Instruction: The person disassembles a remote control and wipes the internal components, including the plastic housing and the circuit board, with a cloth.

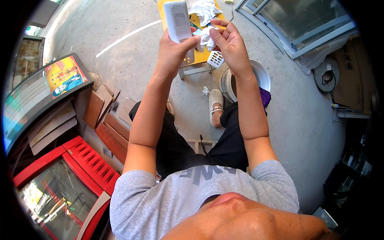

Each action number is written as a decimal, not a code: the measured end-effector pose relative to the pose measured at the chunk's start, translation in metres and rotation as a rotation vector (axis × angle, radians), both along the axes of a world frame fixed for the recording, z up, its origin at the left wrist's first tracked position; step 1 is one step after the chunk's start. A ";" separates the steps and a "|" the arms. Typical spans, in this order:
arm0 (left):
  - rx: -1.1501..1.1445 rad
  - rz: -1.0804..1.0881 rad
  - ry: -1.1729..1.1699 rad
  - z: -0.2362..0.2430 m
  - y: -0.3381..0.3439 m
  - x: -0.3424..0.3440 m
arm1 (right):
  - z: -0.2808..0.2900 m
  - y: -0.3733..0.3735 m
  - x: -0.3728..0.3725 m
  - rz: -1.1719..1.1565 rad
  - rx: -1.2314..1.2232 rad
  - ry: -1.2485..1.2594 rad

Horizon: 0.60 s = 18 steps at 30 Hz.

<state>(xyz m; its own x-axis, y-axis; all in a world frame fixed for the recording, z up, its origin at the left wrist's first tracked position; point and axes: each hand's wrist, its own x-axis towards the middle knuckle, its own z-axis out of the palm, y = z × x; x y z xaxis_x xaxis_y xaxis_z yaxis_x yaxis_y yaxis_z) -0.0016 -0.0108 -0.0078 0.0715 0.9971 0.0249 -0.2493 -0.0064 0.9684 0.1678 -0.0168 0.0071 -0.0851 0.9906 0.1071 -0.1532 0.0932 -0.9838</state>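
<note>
My left hand is closed around a long white plastic case with rounded corners. It stands nearly upright, its side with a printed label facing me. The lower end of the case is partly covered by my thumb. Just to the right, my right hand is raised with thumb and index finger drawn close together; whatever is between them is too small to make out. Crumpled white cloth or tissue lies on a yellow stool top beyond my hands. A white slotted plastic piece shows below my right hand.
A pale bucket with purple cloth stands by my right leg. Wooden boards, a glass-topped freezer and a red cabinet line the left. Metal window frames lean at the upper right, near a round spool.
</note>
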 end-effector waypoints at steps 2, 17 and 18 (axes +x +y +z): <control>-0.005 0.031 -0.055 -0.001 0.003 -0.002 | 0.007 -0.002 0.004 0.036 -0.002 -0.029; 0.025 -0.083 0.057 0.001 0.004 -0.003 | 0.004 0.000 0.019 0.135 -0.019 -0.037; 0.018 -0.102 0.042 0.001 0.003 -0.003 | 0.004 0.001 0.019 0.120 -0.008 -0.029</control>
